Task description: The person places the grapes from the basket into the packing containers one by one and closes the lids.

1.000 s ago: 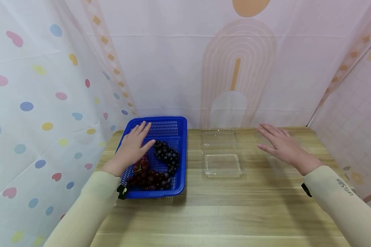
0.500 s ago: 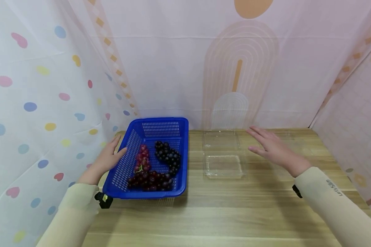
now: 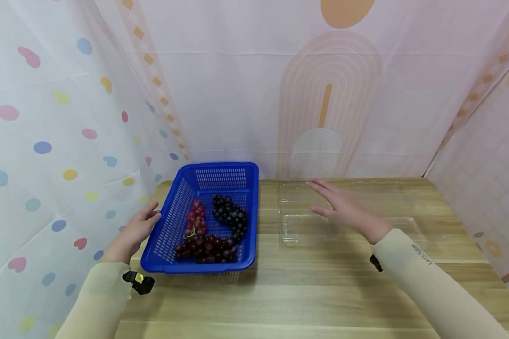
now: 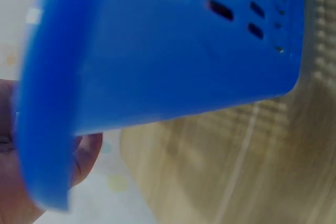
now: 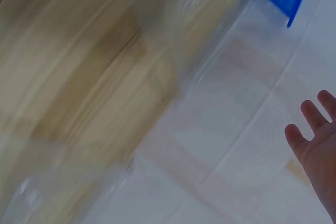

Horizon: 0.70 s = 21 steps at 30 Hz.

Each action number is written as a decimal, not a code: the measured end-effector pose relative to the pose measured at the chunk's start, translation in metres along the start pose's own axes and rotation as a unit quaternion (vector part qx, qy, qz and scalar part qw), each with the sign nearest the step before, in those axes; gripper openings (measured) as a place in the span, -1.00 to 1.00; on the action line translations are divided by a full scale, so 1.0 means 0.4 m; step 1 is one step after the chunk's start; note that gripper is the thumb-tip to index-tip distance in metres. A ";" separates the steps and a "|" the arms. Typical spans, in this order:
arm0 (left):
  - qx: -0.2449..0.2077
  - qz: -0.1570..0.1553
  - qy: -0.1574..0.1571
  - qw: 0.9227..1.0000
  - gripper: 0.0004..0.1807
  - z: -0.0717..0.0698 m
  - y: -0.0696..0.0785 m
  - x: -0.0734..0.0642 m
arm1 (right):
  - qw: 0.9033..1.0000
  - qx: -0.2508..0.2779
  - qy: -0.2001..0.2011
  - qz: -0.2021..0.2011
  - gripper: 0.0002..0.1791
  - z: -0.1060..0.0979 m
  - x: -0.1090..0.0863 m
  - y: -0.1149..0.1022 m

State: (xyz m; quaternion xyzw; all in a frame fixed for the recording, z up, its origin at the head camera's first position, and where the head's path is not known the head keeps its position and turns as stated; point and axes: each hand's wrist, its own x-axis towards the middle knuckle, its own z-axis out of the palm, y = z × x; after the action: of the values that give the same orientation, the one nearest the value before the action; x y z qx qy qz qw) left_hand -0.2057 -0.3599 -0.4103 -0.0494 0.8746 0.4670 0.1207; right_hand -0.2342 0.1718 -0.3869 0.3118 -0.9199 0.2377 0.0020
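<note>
My left hand grips the left rim of a blue plastic basket, with fingers on both sides of the rim in the left wrist view. In the basket lie a bunch of red grapes, a bunch of black grapes and a bunch of dark red grapes. My right hand, fingers straight and holding nothing, hovers over the right side of a clear plastic box, hiding part of it. The right wrist view shows its fingers spread apart.
Another clear plastic box lies to the right, hard to see against the wooden table. Patterned curtains stand behind and on both sides of the table.
My left hand has moved left from above the basket and taken hold of its left rim. My right hand has moved left, from beside the clear box to over it. The basket stays in place.
</note>
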 end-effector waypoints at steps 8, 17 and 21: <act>-0.015 -0.002 0.038 0.999 -0.42 0.018 -0.013 0.005 | 0.998 0.044 0.000 -0.042 -0.26 0.079 0.065 -0.075; -0.061 -0.033 0.052 0.996 -0.42 0.027 -0.012 0.004 | 0.995 0.079 -0.019 -0.061 -0.26 0.135 0.126 -0.146; -0.078 -0.043 0.057 0.994 -0.42 0.032 -0.016 0.005 | 0.993 0.102 -0.030 -0.054 -0.27 0.155 0.152 -0.180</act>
State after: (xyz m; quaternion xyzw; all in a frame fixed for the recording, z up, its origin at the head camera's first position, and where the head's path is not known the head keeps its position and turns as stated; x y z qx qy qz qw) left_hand -0.2043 -0.3529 -0.4229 -0.1223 0.8382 0.5243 0.0863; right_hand -0.2327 0.0600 -0.4013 0.3668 -0.8724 0.3201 -0.0448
